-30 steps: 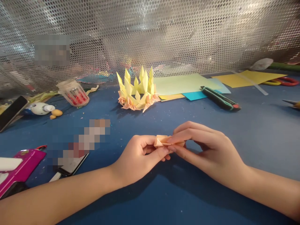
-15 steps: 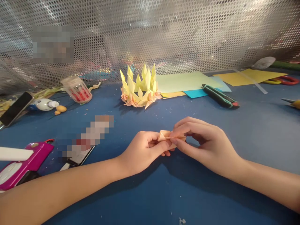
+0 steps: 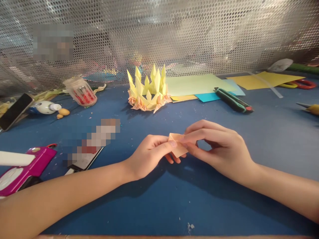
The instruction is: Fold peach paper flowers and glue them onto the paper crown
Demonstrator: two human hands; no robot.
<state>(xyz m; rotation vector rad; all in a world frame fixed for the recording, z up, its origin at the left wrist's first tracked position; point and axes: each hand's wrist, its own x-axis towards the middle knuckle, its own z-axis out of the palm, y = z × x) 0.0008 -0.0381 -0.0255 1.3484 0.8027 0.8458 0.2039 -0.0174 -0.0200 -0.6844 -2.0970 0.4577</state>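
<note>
A small folded piece of peach paper (image 3: 177, 148) is pinched between both of my hands just above the blue table (image 3: 159, 199). My left hand (image 3: 149, 156) grips its left side with thumb and fingers closed. My right hand (image 3: 219, 149) pinches its right side, fingers pressed together over the top. Behind them a yellow and peach origami crown (image 3: 148, 89) stands upright on the table.
Sheets of green, blue and yellow paper (image 3: 196, 85) lie at the back with a green utility knife (image 3: 233, 100) on them. Scissors (image 3: 297, 83) are far right. A glue bottle (image 3: 45, 107), a plastic jar (image 3: 81, 91), phones (image 3: 15, 111) and a pink case (image 3: 27, 167) sit left. A perforated metal screen (image 3: 174, 33) closes the back.
The paper piece has been turned in my fingers and now shows a flatter pointed face hanging downward. Both hands stay together, shifted slightly up in view.
</note>
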